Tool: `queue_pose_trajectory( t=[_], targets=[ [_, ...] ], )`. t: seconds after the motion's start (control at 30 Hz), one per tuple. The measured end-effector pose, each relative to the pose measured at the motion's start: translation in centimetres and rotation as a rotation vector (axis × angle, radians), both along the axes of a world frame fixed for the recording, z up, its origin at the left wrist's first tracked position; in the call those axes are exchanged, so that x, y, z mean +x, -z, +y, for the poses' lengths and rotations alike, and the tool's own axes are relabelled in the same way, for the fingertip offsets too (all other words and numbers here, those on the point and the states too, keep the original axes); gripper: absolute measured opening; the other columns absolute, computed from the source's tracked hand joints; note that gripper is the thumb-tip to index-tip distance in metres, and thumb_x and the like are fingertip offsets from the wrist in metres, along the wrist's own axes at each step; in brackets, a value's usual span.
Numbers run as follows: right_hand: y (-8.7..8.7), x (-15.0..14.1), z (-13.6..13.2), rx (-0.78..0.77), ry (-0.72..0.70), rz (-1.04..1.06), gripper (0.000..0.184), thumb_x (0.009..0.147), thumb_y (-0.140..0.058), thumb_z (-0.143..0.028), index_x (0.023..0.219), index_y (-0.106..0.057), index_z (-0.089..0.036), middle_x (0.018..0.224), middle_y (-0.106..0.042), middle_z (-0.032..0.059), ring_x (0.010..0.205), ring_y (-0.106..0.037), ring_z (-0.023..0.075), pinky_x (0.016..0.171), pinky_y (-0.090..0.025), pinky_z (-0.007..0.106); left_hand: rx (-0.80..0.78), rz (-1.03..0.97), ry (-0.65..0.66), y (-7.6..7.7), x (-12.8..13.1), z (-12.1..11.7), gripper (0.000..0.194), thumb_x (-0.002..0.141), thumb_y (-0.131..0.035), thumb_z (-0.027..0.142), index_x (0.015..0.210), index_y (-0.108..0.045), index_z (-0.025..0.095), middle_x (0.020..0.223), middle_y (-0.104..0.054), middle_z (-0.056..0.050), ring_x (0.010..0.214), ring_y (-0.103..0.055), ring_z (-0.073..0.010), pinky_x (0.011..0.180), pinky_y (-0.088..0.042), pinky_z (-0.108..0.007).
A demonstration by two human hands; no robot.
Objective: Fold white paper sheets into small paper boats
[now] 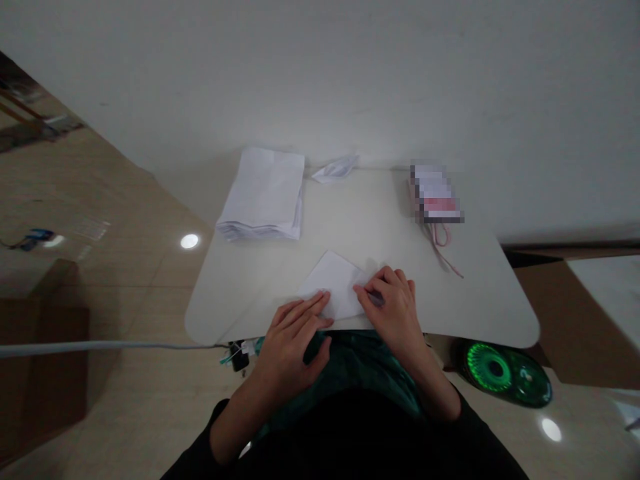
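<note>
A white folded sheet of paper [337, 283] lies near the front edge of the table, one corner pointing away from me. My left hand [295, 337] rests its outstretched fingers on the paper's left lower part, with the thumb held apart. At the paper's right side, my right hand [393, 303] has thumb and fingers closed in a pinch on its corner; the fingers partly hide that corner. Beyond the sheet, a folded paper piece with pointed ends [336, 169] sits by the wall. A thick stack of white paper [265, 193] is at the back left.
The white table [240, 287] stands against a pale wall [320, 80]. At its back right lies a blurred-out box-like object [435, 193] with a pink cord [443, 250]. A green-lit fan-like device [493, 367] and a cardboard box [575, 320] are at right. A cable [125, 345] runs at left.
</note>
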State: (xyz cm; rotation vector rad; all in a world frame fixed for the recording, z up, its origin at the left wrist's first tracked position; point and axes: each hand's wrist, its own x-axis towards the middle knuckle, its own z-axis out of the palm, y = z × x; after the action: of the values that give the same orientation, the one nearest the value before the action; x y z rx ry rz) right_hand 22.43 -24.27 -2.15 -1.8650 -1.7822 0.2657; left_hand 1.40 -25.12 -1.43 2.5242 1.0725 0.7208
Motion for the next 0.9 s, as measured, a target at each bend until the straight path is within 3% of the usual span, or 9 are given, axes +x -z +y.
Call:
queue_pose_trajectory(
  t=[0.67,0.9],
  targets=[
    [0.09,0.16,-0.01,-0.021,0.006,-0.013,0.024,0.086,-0.065,-0.029,0.065,-0.059,-0.019,0.082,-0.059,0.0022,0.083,-0.05,0.021,0.076,-0.031,0.036,-0.035,0.002,-0.004,0.0,-0.04,-0.03,0.023,0.087,-0.055,0.013,0.109,-0.063,0.018,0.136,-0.061,-0.008,0.126,-0.056,-0.0198,0.103,-0.041,-0.039],
    [-0.13,0.1,0.06,-0.021,0.001,-0.018,0.024,0.086,-0.066,-0.029,0.065,-0.059,-0.019,0.081,-0.06,0.0022,0.084,-0.051,0.0214,0.076,-0.031,0.037,0.09,0.107,0.008,0.39,0.33,0.35,0.035,0.09,-0.058,0.016,0.125,-0.059,0.019,0.135,-0.062,-0.005,0.114,-0.06,-0.0199,0.095,-0.042,-0.038]
  ],
)
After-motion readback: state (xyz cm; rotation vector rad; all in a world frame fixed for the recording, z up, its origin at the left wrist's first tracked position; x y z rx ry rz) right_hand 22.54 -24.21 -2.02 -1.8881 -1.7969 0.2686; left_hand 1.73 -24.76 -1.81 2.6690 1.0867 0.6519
